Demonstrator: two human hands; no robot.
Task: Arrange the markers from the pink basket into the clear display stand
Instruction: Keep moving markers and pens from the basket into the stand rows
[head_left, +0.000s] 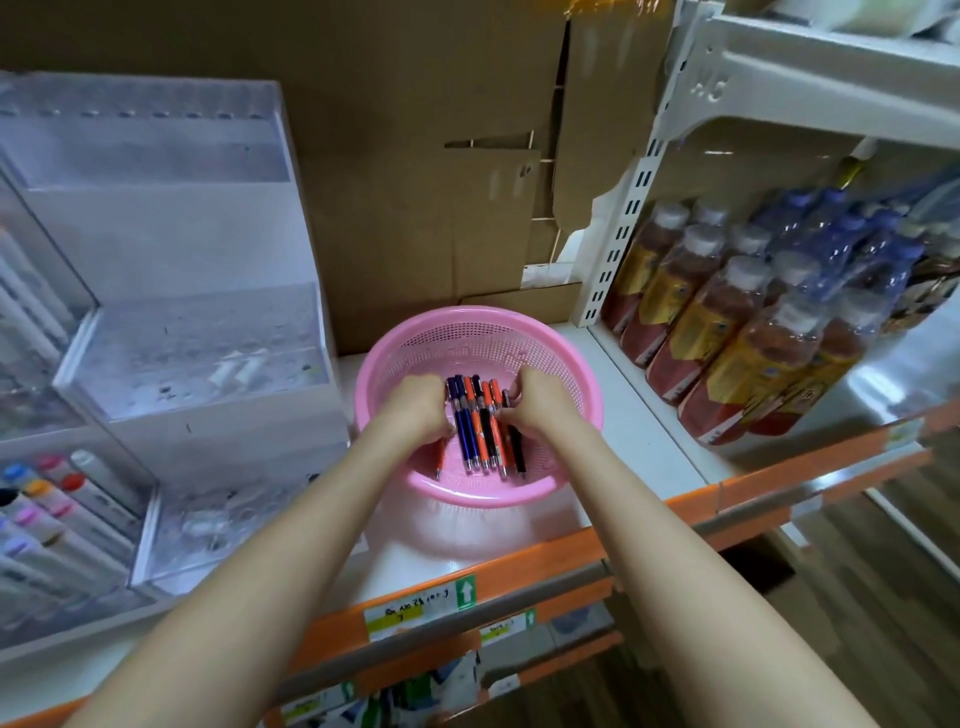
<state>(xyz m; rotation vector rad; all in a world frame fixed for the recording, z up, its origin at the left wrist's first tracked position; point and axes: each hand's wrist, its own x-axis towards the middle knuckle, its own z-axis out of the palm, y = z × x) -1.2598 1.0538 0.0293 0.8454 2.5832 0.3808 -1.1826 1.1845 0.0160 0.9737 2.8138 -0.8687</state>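
The left hand (415, 410) and right hand (540, 405) are curling their grips onto a bundle of blue, orange and black markers (480, 428) from 9 and 3 o'clock, inside the round pink plastic basket (415, 338). The tiered clear acrylic display stand (171, 332) is standing at the basket's 10 o'clock.

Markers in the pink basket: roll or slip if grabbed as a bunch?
Probably stiff and light: the markers are slim plastic barrels. Round, glossy bodies may roll or slip apart; left hand and right hand grip the bunch, likely containing that.
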